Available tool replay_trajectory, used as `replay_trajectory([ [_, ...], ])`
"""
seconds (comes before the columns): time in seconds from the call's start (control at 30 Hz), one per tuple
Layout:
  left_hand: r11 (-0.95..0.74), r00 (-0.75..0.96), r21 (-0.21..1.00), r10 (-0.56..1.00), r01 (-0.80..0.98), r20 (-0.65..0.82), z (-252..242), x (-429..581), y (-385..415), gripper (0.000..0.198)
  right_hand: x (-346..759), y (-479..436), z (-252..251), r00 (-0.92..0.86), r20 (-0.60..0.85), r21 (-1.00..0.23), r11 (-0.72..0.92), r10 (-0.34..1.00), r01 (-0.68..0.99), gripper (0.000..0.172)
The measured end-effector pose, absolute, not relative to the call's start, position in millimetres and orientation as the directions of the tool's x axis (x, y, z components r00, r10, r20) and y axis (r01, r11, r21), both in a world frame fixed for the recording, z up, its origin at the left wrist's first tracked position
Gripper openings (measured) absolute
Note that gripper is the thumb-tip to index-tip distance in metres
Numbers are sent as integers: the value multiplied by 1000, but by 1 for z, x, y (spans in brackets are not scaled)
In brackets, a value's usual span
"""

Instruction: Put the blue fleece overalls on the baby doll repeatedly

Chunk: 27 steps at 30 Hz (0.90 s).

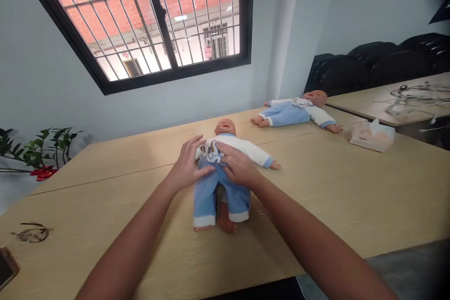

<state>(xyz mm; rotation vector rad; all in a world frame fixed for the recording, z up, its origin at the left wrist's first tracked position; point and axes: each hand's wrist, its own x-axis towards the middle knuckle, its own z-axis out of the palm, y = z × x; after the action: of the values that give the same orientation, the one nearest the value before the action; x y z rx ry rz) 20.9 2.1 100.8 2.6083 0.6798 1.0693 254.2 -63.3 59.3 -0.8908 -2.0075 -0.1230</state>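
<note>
A baby doll [225, 127] in a white top and light blue trousers lies on its back on the wooden table [316, 197], feet toward me. My left hand [188, 164] rests on the doll's left side at the waist, fingers curled against the cloth. My right hand [239, 164] lies on the doll's belly, its fingers pinching the waistband of the blue trousers [211, 197].
A second doll [298, 111] in the same clothes lies further back on the right. A tissue pack [371, 135] sits at the right. Glasses [31, 233] and a phone edge [5, 269] lie at the left. A plant [38, 152], black chairs [379, 63] and cables [411, 98] surround the table.
</note>
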Motion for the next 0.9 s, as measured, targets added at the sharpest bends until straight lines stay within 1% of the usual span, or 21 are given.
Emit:
replay_trajectory([
  [0.03,-850,651,437,513,294,559,105,31,15,94,252,-66,60,-352,777,-227,754,522,617,12],
  [0.07,-817,707,511,526,266,473,109,40,26,97,250,-68,60,-329,791,-246,761,516,601,9],
  [0.1,-770,781,586,521,254,346,113,47,35,90,249,-68,60,-261,807,-305,754,529,582,6],
  [0.13,-718,841,646,496,258,215,116,52,42,78,249,-67,60,-160,811,-399,732,562,552,10],
  [0.17,-673,876,687,470,276,108,118,55,46,64,249,-65,60,-43,789,-515,698,613,498,18],
  [0.2,-639,888,709,458,297,41,119,56,48,51,251,-63,61,64,740,-629,654,670,421,27],
  [0.23,-615,884,725,466,310,18,119,56,49,45,253,-61,62,130,669,-724,602,731,337,34],
  [0.27,-591,870,746,491,308,30,118,54,49,42,256,-59,64,142,596,-792,548,791,269,37],
  [0.3,-564,854,772,518,292,55,117,51,49,43,259,-58,66,99,531,-835,500,842,232,35],
  [0.33,-535,843,801,532,269,72,115,49,49,45,262,-58,68,17,475,-858,459,880,231,30],
  [0.4,-475,839,855,537,208,94,112,45,49,49,268,-60,73,-178,366,-854,406,913,326,22],
  [0.43,-450,838,875,536,179,104,111,44,49,51,269,-61,75,-238,317,-833,390,918,393,18],
  [0.47,-430,837,889,536,155,113,109,44,49,51,270,-62,77,-256,292,-806,381,922,452,14],
  [0.5,-418,834,898,538,136,124,107,45,48,51,270,-63,78,-234,298,-782,378,925,495,11],
  [0.57,-439,821,888,552,138,145,103,51,45,53,268,-62,79,-75,410,-759,385,909,525,8],
  [0.63,-514,810,829,569,219,139,98,60,38,59,266,-60,79,135,533,-772,414,835,482,15],
  [0.7,-592,831,748,547,300,99,94,69,31,64,267,-58,78,251,561,-800,439,789,409,16],
  [0.77,-636,882,716,468,289,60,93,76,27,55,270,-56,78,221,504,-851,436,835,293,21],
  [0.83,-630,905,743,418,228,77,92,78,28,45,276,-55,78,106,431,-896,410,896,170,32],
  [0.9,-583,859,791,487,185,158,91,76,34,49,281,-55,78,20,399,-911,394,917,122,38],
])
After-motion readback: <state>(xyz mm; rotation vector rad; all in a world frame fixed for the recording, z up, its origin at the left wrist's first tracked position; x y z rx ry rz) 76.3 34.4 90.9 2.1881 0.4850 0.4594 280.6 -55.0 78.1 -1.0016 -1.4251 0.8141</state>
